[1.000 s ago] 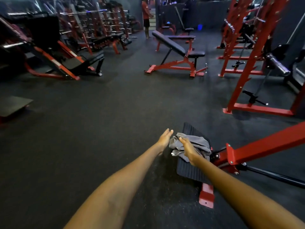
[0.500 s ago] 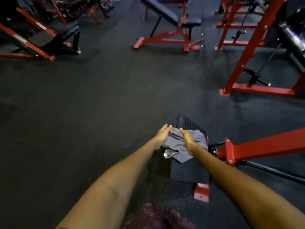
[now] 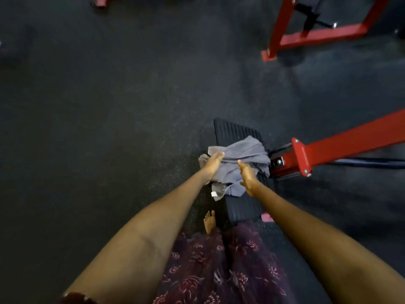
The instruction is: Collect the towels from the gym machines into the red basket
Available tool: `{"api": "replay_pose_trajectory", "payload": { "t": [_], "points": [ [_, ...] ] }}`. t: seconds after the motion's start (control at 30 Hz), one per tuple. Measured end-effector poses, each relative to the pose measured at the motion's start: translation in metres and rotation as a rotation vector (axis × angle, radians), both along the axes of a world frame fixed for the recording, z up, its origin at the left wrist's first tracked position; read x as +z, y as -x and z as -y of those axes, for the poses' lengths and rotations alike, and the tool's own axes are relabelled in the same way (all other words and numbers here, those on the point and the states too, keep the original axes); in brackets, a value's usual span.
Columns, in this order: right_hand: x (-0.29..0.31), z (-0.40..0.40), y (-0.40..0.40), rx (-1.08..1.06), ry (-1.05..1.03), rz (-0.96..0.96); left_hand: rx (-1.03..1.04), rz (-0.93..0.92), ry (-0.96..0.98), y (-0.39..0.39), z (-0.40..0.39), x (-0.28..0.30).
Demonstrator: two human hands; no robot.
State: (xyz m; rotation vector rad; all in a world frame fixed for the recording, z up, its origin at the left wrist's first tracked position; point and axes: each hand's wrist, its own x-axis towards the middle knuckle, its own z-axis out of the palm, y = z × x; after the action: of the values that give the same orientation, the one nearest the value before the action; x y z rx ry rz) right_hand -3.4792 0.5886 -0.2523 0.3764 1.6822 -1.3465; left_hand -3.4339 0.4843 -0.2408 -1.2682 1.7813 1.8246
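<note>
Grey towel [image 3: 243, 159] lies bunched on ribbed black footplate [image 3: 232, 132], overhanging its left edge, w/ left hand [image 3: 213, 164] flat on towel, fingers straight, right hand [image 3: 247, 176] open just above it, gripping nothing; dark floor [image 3: 109, 117] open to left, red frame [image 3: 341, 148] close on right.

Towel [image 3: 243, 156] lies on the footplate [image 3: 241, 207] — machine arm [image 3: 350, 141] to its right.

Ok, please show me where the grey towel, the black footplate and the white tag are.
grey towel [image 3: 247, 153]: head view, middle of the crumpled cloth.
black footplate [image 3: 232, 132]: head view, bare ribbed top part.
white tag [image 3: 214, 194]: head view, label at the towel's lower edge.
</note>
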Motion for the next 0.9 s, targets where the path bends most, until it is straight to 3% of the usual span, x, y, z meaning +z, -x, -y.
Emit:
{"api": "replay_pose_trajectory", "payload": {
  "t": [0.2,0.43,0.67,0.73,0.83,0.9],
  "points": [
    [-0.057,0.002,0.023,-0.099,-0.137,0.051,-0.085,0.062,-0.058,0.023,-0.002,-0.075],
    [-0.145,-0.004,0.049,-0.228,-0.151,0.206,-0.083,0.166,-0.074,0.053,-0.008,-0.16],
    [-0.227,0.003,0.081,-0.221,-0.23,0.213,-0.243,0.167,0.076,0.079,-0.006,-0.232],
    [-0.253,0.011,0.093,-0.262,-0.208,0.215,-0.372,0.113,0.183,0.091,0.003,-0.25],
    [-0.282,0.025,0.107,-0.282,-0.227,0.201,-0.67,0.03,0.578,0.11,0.022,-0.273],
    [-0.298,0.03,0.114,-0.26,-0.385,0.085,-0.827,0.033,0.812,0.122,0.031,-0.283]
  ]
}}
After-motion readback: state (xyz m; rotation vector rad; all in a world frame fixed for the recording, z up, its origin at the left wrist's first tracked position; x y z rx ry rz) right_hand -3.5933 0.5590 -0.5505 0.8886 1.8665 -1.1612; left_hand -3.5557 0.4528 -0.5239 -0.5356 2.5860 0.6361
